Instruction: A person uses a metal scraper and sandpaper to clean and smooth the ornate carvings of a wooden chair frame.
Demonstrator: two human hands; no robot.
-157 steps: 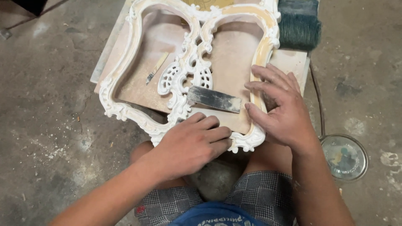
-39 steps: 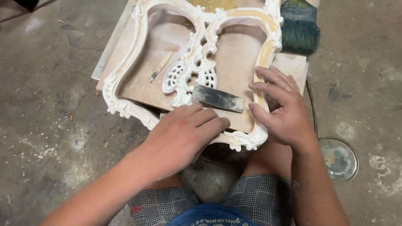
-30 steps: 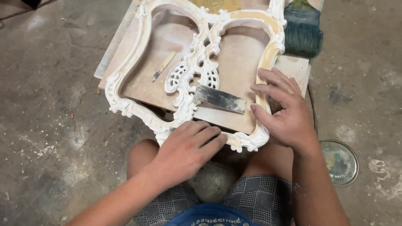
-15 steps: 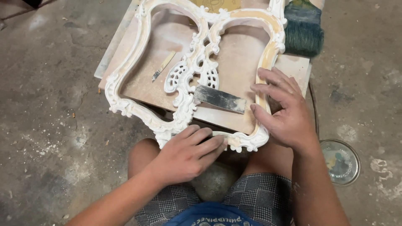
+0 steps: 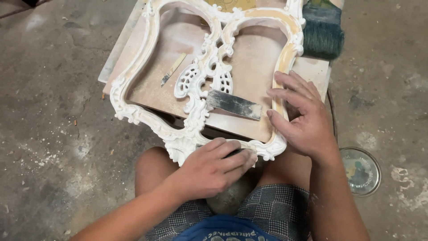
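An ornate white carved frame (image 5: 133, 80) with two openings lies on a wooden board (image 5: 254, 58) over my knees. My left hand (image 5: 209, 169) presses on the frame's near bottom edge, fingers curled over a small dark piece of sandpaper (image 5: 235, 153) that only peeks out at the fingertips. My right hand (image 5: 303, 118) grips the frame's right rim, thumb on the inner side and fingers laid across the yellowish bare stretch.
A grey strip of sandpaper (image 5: 234, 105) and a thin stick-like tool (image 5: 173, 69) lie on the board inside the frame. A wide brush with dark green bristles (image 5: 323, 31) rests at the board's far right. A round dish (image 5: 360, 171) sits on the concrete floor (image 5: 49, 134).
My left hand has slid back toward me along the frame's bottom edge, from over the rim to its outer lip. My right hand has stayed on the right rim.
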